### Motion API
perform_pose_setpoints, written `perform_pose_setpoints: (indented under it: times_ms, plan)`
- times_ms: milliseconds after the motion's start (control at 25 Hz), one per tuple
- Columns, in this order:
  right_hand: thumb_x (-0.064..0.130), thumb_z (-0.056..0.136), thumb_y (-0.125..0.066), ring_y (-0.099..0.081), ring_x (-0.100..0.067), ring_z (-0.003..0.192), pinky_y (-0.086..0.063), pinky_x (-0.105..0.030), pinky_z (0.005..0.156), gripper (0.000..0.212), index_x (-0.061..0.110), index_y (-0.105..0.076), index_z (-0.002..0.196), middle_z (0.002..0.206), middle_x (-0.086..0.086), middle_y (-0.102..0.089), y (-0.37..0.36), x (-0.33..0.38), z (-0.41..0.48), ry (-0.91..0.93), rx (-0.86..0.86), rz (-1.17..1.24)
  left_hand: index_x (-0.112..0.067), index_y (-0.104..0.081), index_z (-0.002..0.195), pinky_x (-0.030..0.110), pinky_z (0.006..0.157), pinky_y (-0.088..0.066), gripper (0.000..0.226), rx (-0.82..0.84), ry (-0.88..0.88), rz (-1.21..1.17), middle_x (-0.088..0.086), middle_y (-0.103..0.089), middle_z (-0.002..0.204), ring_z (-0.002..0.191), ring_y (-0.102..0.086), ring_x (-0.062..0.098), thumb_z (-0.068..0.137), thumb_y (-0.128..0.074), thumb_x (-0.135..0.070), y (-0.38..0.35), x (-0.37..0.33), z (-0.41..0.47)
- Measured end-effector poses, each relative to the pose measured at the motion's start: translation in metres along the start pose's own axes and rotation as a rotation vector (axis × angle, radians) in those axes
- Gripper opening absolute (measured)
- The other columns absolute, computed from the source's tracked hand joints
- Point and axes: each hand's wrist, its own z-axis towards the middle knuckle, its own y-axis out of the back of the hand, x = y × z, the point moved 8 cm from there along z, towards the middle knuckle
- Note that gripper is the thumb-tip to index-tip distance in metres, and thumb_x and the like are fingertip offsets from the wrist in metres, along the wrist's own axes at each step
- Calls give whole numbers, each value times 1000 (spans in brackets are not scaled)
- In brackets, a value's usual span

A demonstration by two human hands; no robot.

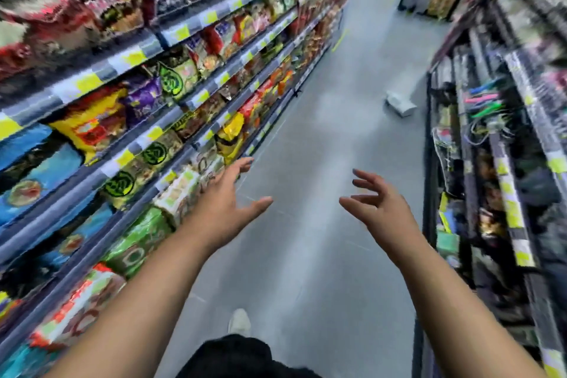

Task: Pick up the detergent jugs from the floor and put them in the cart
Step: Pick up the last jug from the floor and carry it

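Note:
A white jug-like object (399, 104) lies on its side on the grey aisle floor, far ahead and to the right, close to the right-hand shelving. It is blurred, so its details are unclear. My left hand (228, 199) is stretched out in front of me with fingers spread, holding nothing. My right hand (379, 204) is also raised ahead, fingers loosely spread and empty. Both hands are well short of the white object. No cart is in view.
Shelves of packaged noodles and snacks (171, 95) line the left side. A dark rack of small goods (497, 163) lines the right. The grey floor (306, 163) runs between them. My white shoe (239, 321) shows below.

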Motion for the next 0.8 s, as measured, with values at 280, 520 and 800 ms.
perform_pose_setpoints:
  times_ms: [280, 520, 800]
  plan:
    - [20, 80, -77, -67, -5, 93, -46, -16, 70, 52, 38, -55, 124, 122, 10, -60, 61, 14, 122, -46, -261, 44, -33, -35, 145, 27, 109, -32, 75, 242, -200, -19, -7, -45, 147, 135, -42, 11, 82, -74, -40, -41, -59, 190]
    - [18, 80, -78, -65, -12, 92, -50, -25, 79, 52, 36, -55, 124, 121, 9, -60, 119, -2, 223, -83, -410, 108, -39, -33, 144, 39, 113, -37, 75, 376, -230, -60, -10, -45, 146, 133, -43, 10, 82, -73, -43, -107, -95, 325]
    - [20, 78, -79, -62, -4, 84, -49, -25, 77, 52, 41, -55, 120, 118, 12, -59, 225, -16, 392, -83, -399, 64, -38, -34, 144, 34, 111, -38, 73, 400, -236, -133, -10, -45, 144, 130, -44, 8, 83, -73, -43, -210, -166, 487]
